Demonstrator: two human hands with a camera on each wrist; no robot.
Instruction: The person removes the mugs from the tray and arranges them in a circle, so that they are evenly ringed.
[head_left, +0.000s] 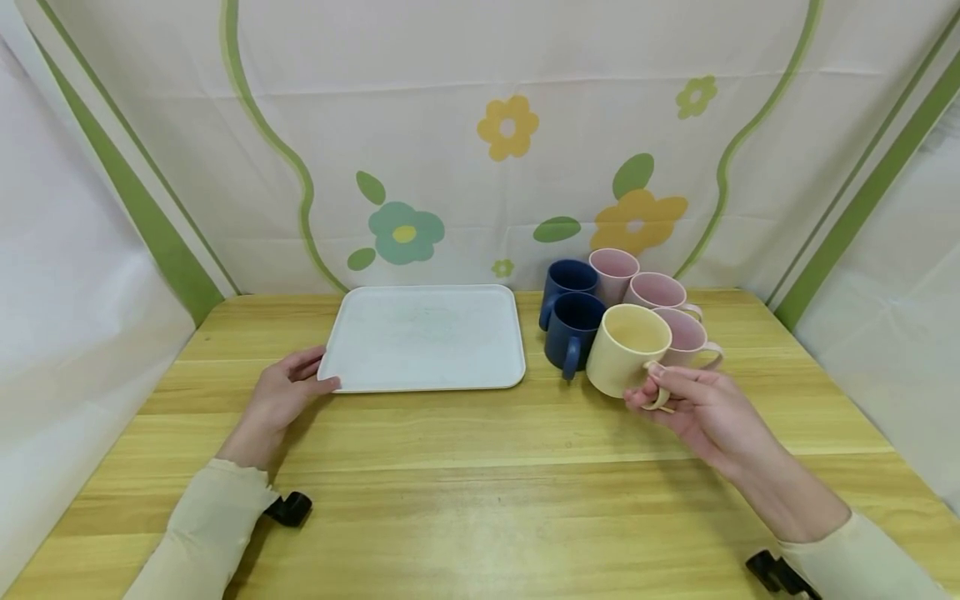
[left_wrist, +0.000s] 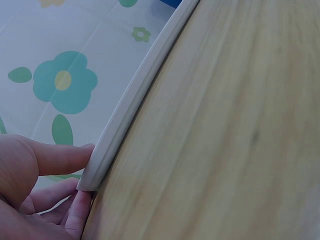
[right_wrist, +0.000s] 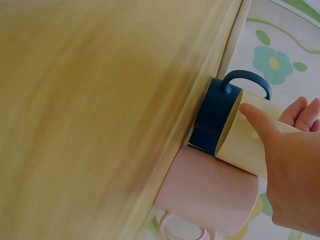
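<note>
My left hand (head_left: pixel 279 398) grips the near left corner of a white rectangular tray (head_left: pixel 427 342); in the left wrist view the thumb (left_wrist: pixel 65 159) lies on the rim and fingertips reach under it. The tray is bare and lies flat near the back wall. With thumb and fingers my right hand (head_left: pixel 712 417) pinches the handle of a pale yellow mug (head_left: pixel 617 358). Its base hangs above the table in the right wrist view, overlapping a dark blue mug (right_wrist: pixel 207 117) behind it. Beside it stands a pink mug (right_wrist: pixel 210 192).
Two dark blue mugs (head_left: pixel 562 333) stand left of the yellow one, handles toward me. Several pink mugs (head_left: pixel 615 275) cluster behind and right of it. A flower-printed white curtain (head_left: pixel 450 142) closes the back of the wooden table (head_left: pixel 465 475), with white sheets at both sides.
</note>
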